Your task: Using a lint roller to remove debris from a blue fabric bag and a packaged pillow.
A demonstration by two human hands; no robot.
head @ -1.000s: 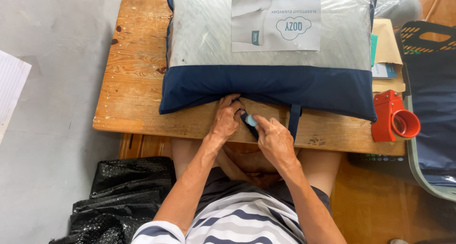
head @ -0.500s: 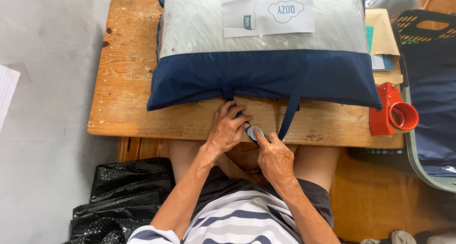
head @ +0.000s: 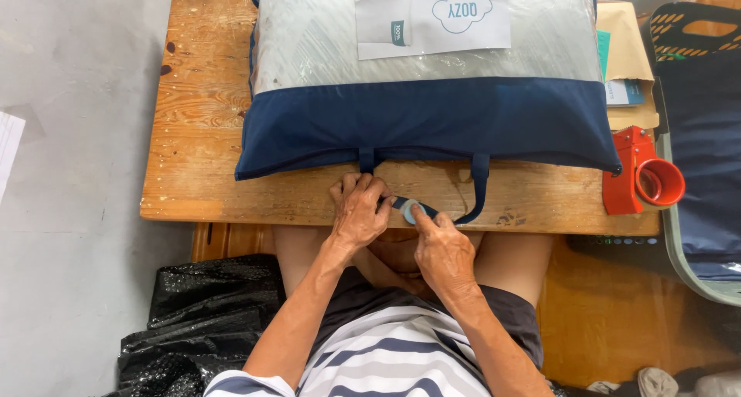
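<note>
A large pillow bag (head: 432,96) with a clear plastic top and navy fabric base lies on a wooden table (head: 201,157). Its navy carry strap (head: 478,188) loops down over the table's front edge. My left hand (head: 359,208) pinches the strap near its left end. My right hand (head: 440,246) presses a small round pale blue sticker (head: 411,210) onto the strap with thumb and forefinger. Both hands meet at the table's near edge, over my lap.
A red tape dispenser (head: 644,181) stands at the table's right end. Behind it lie a brown envelope and papers (head: 625,65). A navy-lined crate (head: 702,134) sits to the right. Black plastic sheeting (head: 201,320) lies on the floor at the left.
The view shifted so the table and bag sit higher and further right. My hands stayed together on the strap, with the round sticker now showing between them.
</note>
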